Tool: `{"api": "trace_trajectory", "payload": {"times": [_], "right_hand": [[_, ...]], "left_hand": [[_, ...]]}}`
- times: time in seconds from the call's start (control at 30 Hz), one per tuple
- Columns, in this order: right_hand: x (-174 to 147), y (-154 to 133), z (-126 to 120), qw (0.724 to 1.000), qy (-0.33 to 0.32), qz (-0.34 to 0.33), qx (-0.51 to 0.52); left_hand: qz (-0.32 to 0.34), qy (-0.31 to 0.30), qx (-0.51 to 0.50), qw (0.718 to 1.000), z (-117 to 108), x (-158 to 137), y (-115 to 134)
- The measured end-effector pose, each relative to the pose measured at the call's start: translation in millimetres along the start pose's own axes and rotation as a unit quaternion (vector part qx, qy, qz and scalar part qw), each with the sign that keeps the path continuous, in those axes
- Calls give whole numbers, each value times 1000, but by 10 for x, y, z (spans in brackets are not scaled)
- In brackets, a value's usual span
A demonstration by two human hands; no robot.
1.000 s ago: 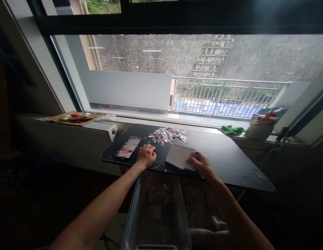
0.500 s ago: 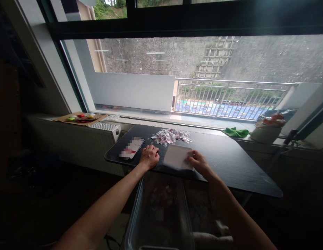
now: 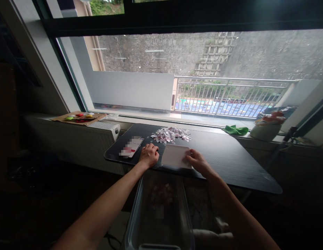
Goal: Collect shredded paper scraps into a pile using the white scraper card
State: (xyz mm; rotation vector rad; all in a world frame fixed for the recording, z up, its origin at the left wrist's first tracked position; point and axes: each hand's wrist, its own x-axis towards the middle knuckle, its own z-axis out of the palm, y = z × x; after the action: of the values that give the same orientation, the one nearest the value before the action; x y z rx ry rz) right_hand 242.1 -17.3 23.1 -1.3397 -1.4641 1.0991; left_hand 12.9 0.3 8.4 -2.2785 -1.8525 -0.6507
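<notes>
On the black table my right hand [image 3: 199, 160] grips the right edge of a flat white card [image 3: 175, 155] between thumb and fingers. The card has rounded corners and a small hole near its upper left corner. My left hand [image 3: 149, 154] rests closed near the table's front edge, left of the card. Its fingers curl under, and whether anything is in them is hidden. A heap of small pale paper pieces [image 3: 169, 134] lies beyond both hands. To the left of my left hand is a phone [image 3: 132, 147], its screen partly blurred out.
Below the table's front edge [image 3: 229, 180] stands a clear plastic bin [image 3: 186, 208] with small pieces inside. A radiator [image 3: 105, 129] and a board [image 3: 62, 118] with colourful items are at the left. On the sill sit a green cloth [image 3: 235, 130] and a light-coloured container [image 3: 264, 132].
The white card and my right hand have shifted slightly to the left. My left hand keeps its place by the phone. The whole view has moved a little.
</notes>
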Motion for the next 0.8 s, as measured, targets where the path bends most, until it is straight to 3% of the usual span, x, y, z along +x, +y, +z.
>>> {"api": "trace_trajectory", "payload": {"times": [0.3, 0.43, 0.53, 0.6, 0.8], "right_hand": [[-77, 108, 2, 999, -24, -23, 4], [-114, 79, 0, 999, 3, -30, 14], [-150, 38, -9, 999, -22, -28, 18], [-200, 9, -110, 999, -23, -30, 16], [-390, 23, -804, 992, 124, -9, -39]], "left_hand": [[2, 0, 0, 1000, -1, -2, 1], [3, 1, 3, 1000, 4, 0, -2], [5, 1, 7, 1000, 7, 1, -7], [6, 2, 9, 1000, 8, 1, -10], [9, 10, 4, 1000, 4, -1, -11]]}}
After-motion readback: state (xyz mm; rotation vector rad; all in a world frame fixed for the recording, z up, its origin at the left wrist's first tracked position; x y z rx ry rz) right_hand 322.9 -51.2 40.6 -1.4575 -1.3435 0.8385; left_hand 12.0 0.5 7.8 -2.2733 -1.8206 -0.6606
